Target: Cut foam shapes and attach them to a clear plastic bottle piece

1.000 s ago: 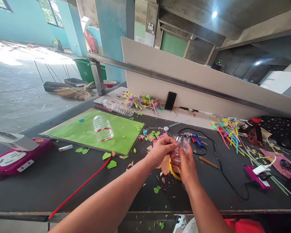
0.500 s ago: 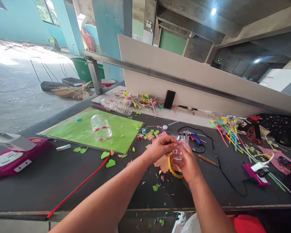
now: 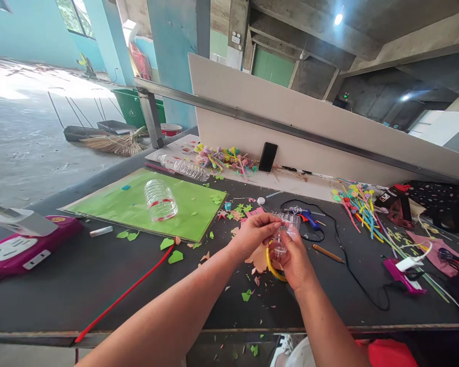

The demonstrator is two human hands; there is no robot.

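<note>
Both my hands meet over the middle of the black table (image 3: 61, 285). My right hand (image 3: 296, 260) is wrapped round a small clear plastic bottle piece (image 3: 284, 232), held upright. My left hand (image 3: 254, 235) pinches the upper edge of that same piece with thumb and fingertips. A yellow loop (image 3: 271, 267) curves below my hands, beside orange paper scraps (image 3: 260, 259). A blue glue gun (image 3: 309, 219) with a black cord lies just beyond my hands.
A green sheet (image 3: 118, 206) at the left carries a cut clear bottle section (image 3: 160, 200). Behind it lie a whole clear bottle (image 3: 185, 168) and coloured sticks (image 3: 225, 159). A phone (image 3: 268, 157) leans on the white divider. More sticks (image 3: 361, 209), a pencil (image 3: 328, 253), a red stick (image 3: 126, 294) and a purple power strip (image 3: 19, 250) lie around.
My hands have stayed together on the clear piece, with only slight shifts of fingers. The view has moved a little.
</note>
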